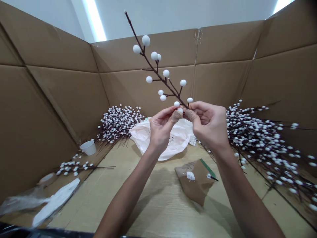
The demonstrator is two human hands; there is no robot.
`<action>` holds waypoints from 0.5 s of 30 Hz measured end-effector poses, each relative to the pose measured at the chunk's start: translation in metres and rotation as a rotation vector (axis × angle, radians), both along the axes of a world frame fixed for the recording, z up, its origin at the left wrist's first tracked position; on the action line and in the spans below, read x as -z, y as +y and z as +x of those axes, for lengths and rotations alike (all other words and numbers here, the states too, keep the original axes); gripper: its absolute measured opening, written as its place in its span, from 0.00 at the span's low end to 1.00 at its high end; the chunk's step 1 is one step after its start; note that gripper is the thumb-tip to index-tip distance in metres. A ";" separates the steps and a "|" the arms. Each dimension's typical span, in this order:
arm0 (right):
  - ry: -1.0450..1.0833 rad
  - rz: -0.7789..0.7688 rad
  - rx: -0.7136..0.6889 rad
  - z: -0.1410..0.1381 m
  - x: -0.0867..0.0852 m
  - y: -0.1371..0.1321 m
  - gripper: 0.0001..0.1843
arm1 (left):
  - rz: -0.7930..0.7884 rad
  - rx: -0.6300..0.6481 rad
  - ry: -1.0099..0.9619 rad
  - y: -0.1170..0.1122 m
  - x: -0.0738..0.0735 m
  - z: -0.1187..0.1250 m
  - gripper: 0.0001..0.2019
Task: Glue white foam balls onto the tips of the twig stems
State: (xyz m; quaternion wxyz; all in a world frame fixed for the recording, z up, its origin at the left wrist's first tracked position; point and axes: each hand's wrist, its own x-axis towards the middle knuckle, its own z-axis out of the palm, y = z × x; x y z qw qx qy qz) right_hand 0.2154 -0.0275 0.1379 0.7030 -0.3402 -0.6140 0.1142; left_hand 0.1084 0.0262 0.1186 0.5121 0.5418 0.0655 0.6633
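Observation:
In front of me a dark brown artificial berry branch slants up to the left, bearing several white balls on short twigs; a few twig ends are bare. My right hand pinches the branch near its lower end between thumb and fingers. Close beside it, my left hand is closed on a white berry at the lowest part of the branch. Tape wraps both thumbs. Below the hands lies a piece of brown cardboard with a dab of white paste and a small dark stick tipped in white.
A white plastic bag holding loose white berries sits behind my hands. Bundles of berry branches lie at left and right. A white cup, a tape roll and a white cloth-like strip are at left. Cardboard walls surround the table.

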 end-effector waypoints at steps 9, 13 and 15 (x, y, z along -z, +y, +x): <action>-0.012 -0.015 0.016 0.001 0.001 0.004 0.02 | 0.017 0.013 -0.003 0.000 0.001 0.000 0.08; 0.027 -0.032 -0.072 0.002 0.002 0.007 0.03 | -0.005 -0.007 0.032 0.004 0.000 -0.003 0.11; 0.026 -0.060 -0.096 0.002 0.003 0.009 0.05 | -0.019 0.007 0.079 0.006 -0.003 -0.009 0.11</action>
